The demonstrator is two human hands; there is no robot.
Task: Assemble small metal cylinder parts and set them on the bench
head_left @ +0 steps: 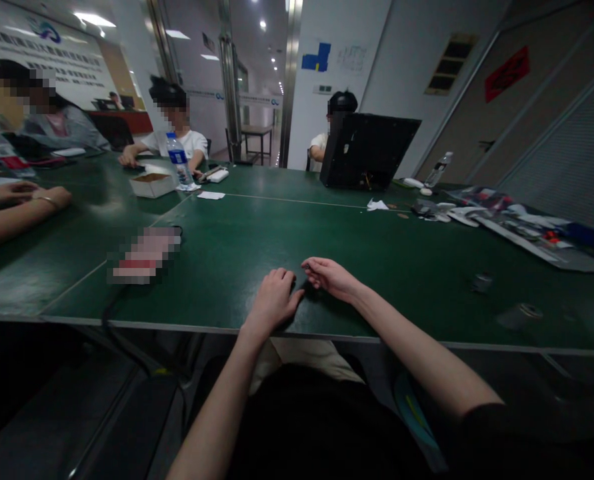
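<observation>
Small dark piece (307, 267): at the right fingertips, near middle of the table; too small to identify.
Right hand (333, 277): fingers drawn together, tips pinching the piece.
Left hand (273, 299): knuckles up on the table, fingers curled and pressed together, just beside the right hand.
Green table (237, 233): cardboard box (151, 183) and water bottle (179, 159) far left, black laptop (367, 150) far side.
</observation>
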